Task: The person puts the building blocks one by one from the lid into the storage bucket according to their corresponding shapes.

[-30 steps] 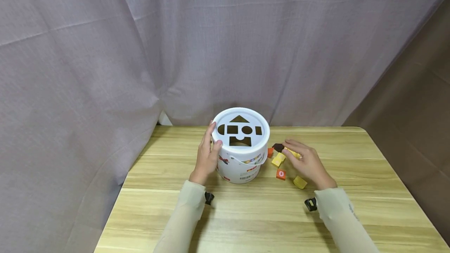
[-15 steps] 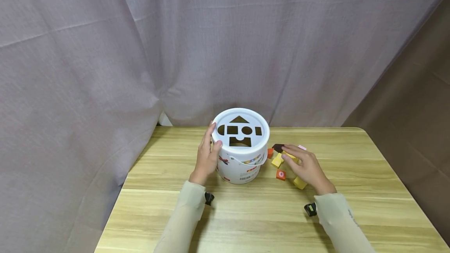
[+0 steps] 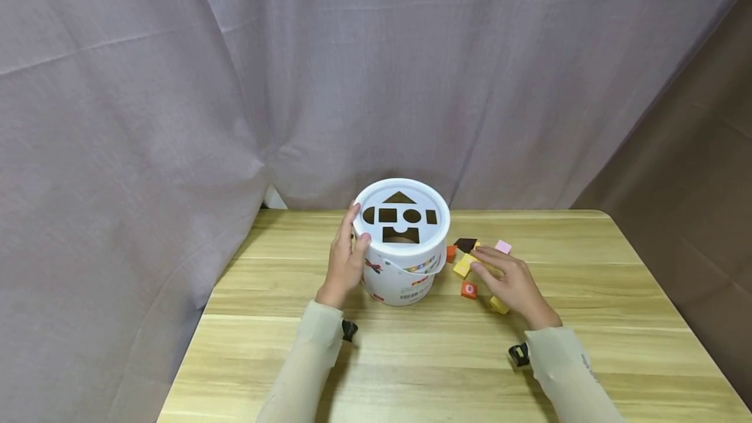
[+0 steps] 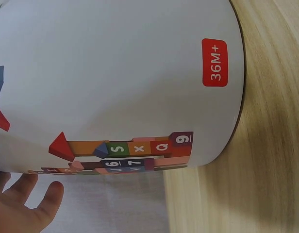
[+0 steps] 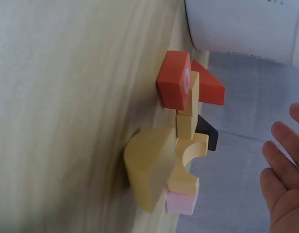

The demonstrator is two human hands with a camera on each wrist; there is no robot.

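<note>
In your left wrist view the white bucket (image 4: 115,82) runs off the top and left edges, so you cannot see its lid, and your left hand (image 4: 23,204) is cut by the bottom corner. In the head view your right hand (image 3: 510,282) hides part of the yellow blocks (image 3: 498,305); whether it touches one you cannot tell. The red block's (image 3: 469,290) mark is too small to read

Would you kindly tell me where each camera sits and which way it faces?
Head: above, looking down at table, bucket, blocks; both hands and sleeves show.
Left wrist: beside the bucket wall; left hand fingertips show.
Right wrist: low over the table, facing the blocks; right hand fingers show.
All three share the bucket.
</note>
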